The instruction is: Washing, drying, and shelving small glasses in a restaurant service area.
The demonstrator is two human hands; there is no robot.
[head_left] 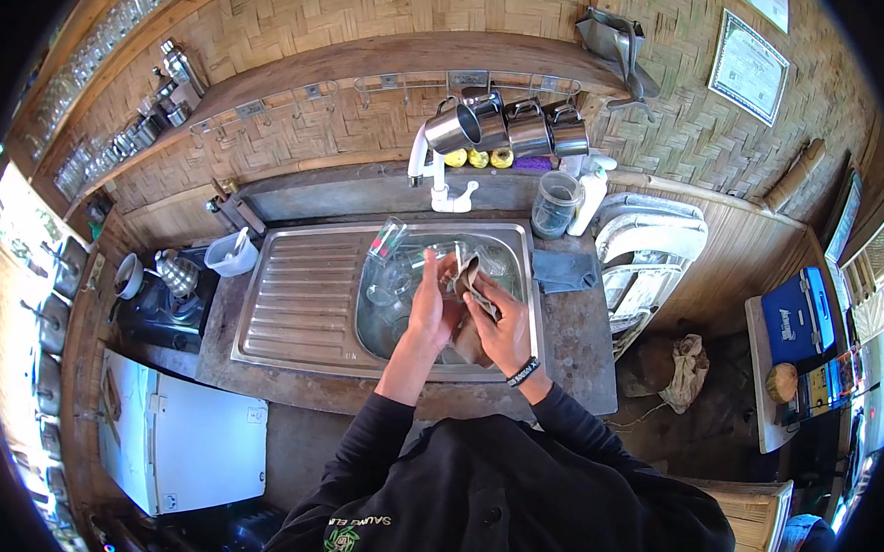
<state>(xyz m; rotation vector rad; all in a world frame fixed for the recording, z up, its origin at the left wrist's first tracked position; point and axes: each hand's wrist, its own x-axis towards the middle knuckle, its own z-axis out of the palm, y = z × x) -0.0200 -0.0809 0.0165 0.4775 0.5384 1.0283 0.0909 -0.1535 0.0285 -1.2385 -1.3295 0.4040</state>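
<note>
Both my hands are close together over the sink basin (366, 317). My left hand (433, 310) is curved around what looks like a clear drinking glass (463, 250), its thumb pointing up; the glass is mostly hidden by fingers and cloth. In my right hand (503, 336) a greyish-brown cloth (470, 344) is bunched, its upper end against the glass and its lower end hanging over the basin. Clear glassware (390, 282) lies in the basin. Another clear glass with red and green marks (387, 240) leans at the basin's back left corner.
A white tap (450, 197) stands behind the basin, below hanging metal mugs (453, 129). The ribbed drainboard (298, 294) is on the left. To the right are a dark folded cloth (564, 271), a clear jar (555, 207), a white bottle (590, 202) and folded white chairs (649, 241).
</note>
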